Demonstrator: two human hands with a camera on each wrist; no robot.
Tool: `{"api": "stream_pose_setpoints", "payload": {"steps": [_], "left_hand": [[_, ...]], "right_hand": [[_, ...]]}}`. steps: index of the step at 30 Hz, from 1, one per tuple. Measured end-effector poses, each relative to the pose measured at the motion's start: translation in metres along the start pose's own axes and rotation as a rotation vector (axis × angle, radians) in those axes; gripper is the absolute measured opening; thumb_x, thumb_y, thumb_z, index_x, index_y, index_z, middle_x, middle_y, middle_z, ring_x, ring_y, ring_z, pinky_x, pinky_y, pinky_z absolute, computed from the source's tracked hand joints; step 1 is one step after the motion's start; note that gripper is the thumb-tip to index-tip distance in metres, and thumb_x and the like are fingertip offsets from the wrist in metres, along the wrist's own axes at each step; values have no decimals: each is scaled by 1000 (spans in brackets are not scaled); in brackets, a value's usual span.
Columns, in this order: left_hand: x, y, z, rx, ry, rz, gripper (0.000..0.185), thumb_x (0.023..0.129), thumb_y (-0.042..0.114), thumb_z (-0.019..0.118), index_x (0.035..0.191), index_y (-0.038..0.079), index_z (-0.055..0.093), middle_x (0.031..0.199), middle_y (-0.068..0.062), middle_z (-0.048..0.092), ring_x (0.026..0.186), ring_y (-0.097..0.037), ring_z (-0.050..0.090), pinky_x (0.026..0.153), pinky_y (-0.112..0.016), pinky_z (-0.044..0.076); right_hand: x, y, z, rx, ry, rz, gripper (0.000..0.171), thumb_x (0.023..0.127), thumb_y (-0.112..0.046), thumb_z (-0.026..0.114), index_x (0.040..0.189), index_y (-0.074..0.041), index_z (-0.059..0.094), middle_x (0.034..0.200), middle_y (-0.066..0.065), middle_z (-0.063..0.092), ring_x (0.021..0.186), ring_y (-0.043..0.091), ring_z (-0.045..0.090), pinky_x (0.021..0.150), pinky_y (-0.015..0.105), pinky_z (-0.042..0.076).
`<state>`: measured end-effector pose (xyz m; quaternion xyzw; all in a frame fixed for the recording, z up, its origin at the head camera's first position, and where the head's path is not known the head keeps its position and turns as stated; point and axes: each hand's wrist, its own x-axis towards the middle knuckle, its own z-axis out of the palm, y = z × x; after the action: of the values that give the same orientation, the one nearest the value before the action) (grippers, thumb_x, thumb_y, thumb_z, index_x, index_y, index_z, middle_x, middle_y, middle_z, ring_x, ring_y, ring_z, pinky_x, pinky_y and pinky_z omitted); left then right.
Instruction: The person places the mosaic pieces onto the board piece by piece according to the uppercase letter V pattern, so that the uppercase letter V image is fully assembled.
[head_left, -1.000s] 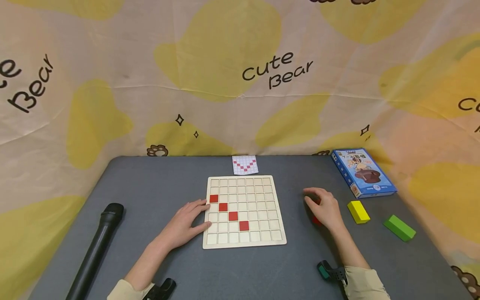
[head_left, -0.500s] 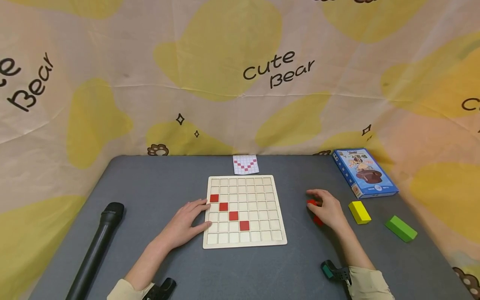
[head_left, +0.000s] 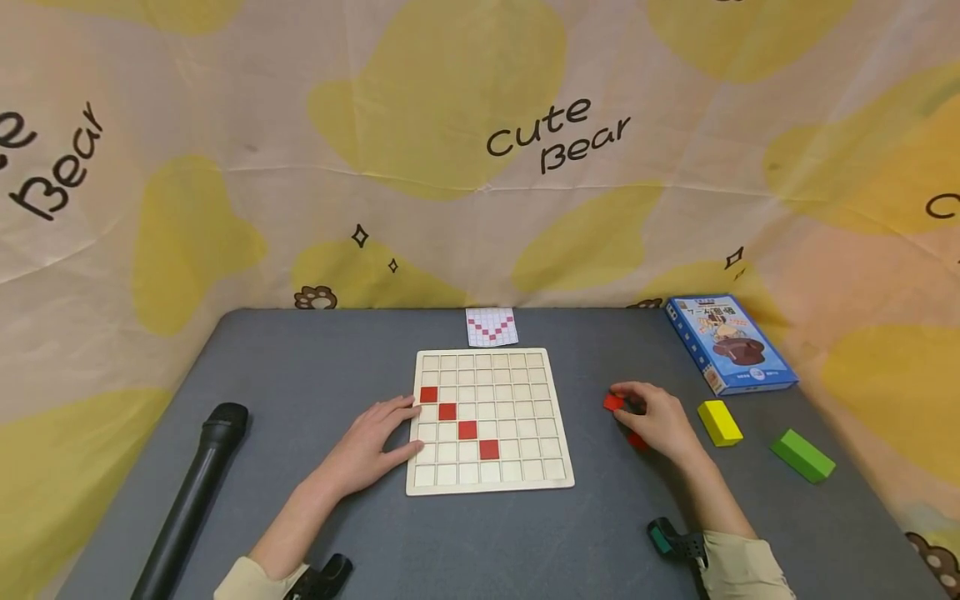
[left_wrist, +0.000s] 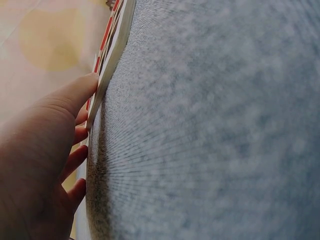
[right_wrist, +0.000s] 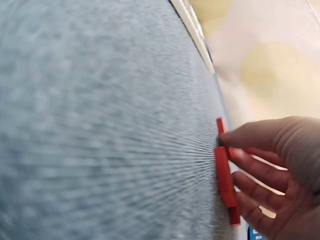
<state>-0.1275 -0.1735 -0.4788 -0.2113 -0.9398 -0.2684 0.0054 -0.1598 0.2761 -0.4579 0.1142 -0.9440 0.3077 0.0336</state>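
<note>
Left hand [head_left: 372, 447] lay flat, palm down, fingers straight and slightly spread, forearm angled in from the lower left. Right hand [head_left: 656, 419] rested palm down with fingers curled and thumb [right_wrist: 250, 135] extended, forearm entering from the lower right; both wrists sleeved.

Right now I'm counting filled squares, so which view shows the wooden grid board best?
The head view: the whole wooden grid board lies face-up, four red squares diagonal. The left wrist view shows only its edge beside the left hand; the right wrist view shows a distant edge sliver.
</note>
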Motion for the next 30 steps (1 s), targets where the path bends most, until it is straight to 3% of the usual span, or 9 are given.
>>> {"api": "stream_pose_setpoints", "payload": {"steps": [16, 30], "left_hand": [[-1, 1, -1, -5, 4, 7, 58, 89, 37, 71, 137, 8, 57, 145, -13, 47, 137, -36, 38, 113, -55, 28], [0, 1, -2, -1, 5, 4, 58, 88, 38, 72, 137, 8, 57, 145, -12, 48, 137, -35, 39, 112, -57, 28]], "right_hand": [[3, -2, 7, -1, 37, 0, 33, 85, -13, 77, 115, -4, 69, 99, 10, 68, 90, 28, 58, 81, 46, 48], [13, -42, 36, 147, 58, -6, 32, 83, -15, 78, 115, -10, 71, 101, 4, 68, 91, 21, 59, 77, 39, 50]]}}
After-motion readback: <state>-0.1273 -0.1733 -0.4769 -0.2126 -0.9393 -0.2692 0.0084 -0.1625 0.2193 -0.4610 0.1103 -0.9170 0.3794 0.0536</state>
